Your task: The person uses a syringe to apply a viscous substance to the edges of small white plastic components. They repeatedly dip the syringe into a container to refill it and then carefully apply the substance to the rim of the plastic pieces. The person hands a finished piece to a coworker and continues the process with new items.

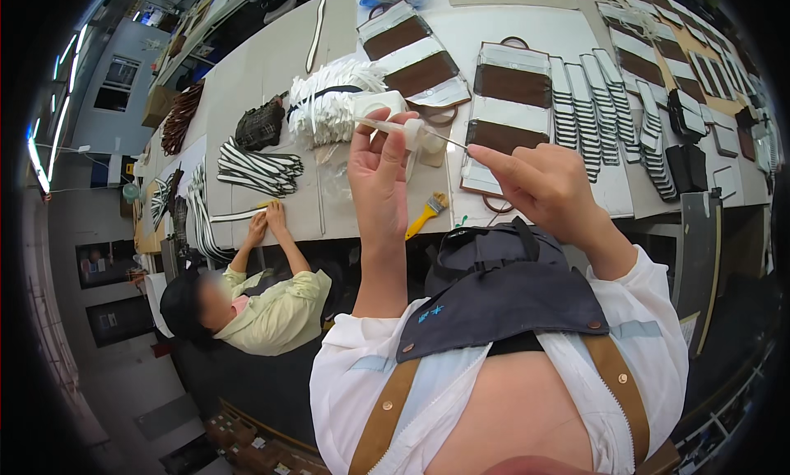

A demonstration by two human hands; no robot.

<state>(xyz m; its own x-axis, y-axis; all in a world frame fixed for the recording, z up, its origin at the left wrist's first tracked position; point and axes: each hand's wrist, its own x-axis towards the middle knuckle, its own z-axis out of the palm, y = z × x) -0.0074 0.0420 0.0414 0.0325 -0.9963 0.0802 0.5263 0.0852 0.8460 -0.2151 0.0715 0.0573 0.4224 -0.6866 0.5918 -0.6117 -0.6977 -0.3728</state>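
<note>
Near the middle of the head view, my left hand (378, 166) holds a white tapered plastic nozzle (412, 129) between thumb and fingers. Its narrow end points left, and its wide collar faces right. A thin metal rod (445, 140) runs from the collar to my right hand (537, 176). My right index fingertip is at the rod's outer end; the other fingers are curled, and the thumb is hidden. Behind the left hand stands a white plastic container (381, 103), partly covered by it. Below the nozzle on the worktable (345, 213) lies a yellow-handled brush (426, 216).
Brown-and-white panels with handles (511, 111) lie ahead, with rows of stacked white strips (571, 117) to their right. Bundled white strips (327, 99) and black-and-white straps (258, 168) lie left. A co-worker (271, 314) at the left handles a strap (237, 216).
</note>
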